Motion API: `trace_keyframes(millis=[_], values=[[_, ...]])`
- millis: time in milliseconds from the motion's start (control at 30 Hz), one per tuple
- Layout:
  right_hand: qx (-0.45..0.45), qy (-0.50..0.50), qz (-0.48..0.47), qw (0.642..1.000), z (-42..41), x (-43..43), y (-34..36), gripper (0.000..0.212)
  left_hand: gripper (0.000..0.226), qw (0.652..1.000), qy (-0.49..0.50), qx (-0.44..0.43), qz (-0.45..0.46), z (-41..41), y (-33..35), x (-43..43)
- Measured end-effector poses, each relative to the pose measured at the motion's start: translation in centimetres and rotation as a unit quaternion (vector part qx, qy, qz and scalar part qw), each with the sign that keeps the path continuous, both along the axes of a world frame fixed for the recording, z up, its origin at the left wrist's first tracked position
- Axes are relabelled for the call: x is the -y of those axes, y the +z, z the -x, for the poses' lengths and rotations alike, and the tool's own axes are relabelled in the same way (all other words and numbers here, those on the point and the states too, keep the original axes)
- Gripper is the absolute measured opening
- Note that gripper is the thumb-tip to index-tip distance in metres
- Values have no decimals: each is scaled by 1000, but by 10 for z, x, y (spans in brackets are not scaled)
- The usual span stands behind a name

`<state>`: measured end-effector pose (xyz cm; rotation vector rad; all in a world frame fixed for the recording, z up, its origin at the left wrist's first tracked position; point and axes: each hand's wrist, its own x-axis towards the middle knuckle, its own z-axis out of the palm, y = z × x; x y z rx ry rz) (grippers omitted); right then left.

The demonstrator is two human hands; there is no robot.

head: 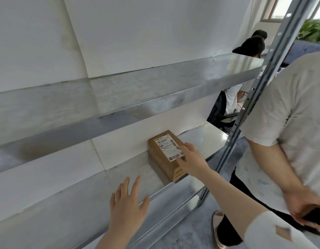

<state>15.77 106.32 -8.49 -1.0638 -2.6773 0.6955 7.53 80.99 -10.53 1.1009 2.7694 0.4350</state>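
A brown cardboard parcel (164,159) with a white shipping label lies flat on the lower metal shelf (134,177), its far end against the white back panel. My right hand (190,159) rests on top of the parcel, fingers stretched out over the label. My left hand (127,203) hovers over the shelf's front edge to the left of the parcel, fingers spread and holding nothing.
A second metal shelf (119,97) runs above. A slotted steel upright (252,97) stands at the rack's right end. A person in a white T-shirt (295,108) stands close on the right, holding a dark phone (315,218). Other people sit behind.
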Motion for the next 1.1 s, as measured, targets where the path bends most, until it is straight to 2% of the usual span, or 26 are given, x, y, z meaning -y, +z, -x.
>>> trace_keyframes(millis=[133,233,333,433,533,733,1100], values=[[40,-23,12,999,14,-33,-17,49,66,1000,-2,-5,-15,6,-7,-19],[-6,-9,76,997,15,-32,-25,51,64,999,-8,18,-44,10,-10,-34],[-48,29,102,993,9,-12,-29,53,61,995,-21,52,-81,9,-11,-49],[-53,77,106,990,2,10,-31,53,57,987,-21,102,-126,9,-12,-62],[-52,107,124,985,-1,23,-32,53,57,982,-24,133,-136,11,-20,-67],[-70,97,262,958,-3,30,-33,51,51,974,-5,120,-193,10,-31,-68],[-113,156,301,934,-16,115,-33,52,46,977,87,53,-189,-12,-28,7]])
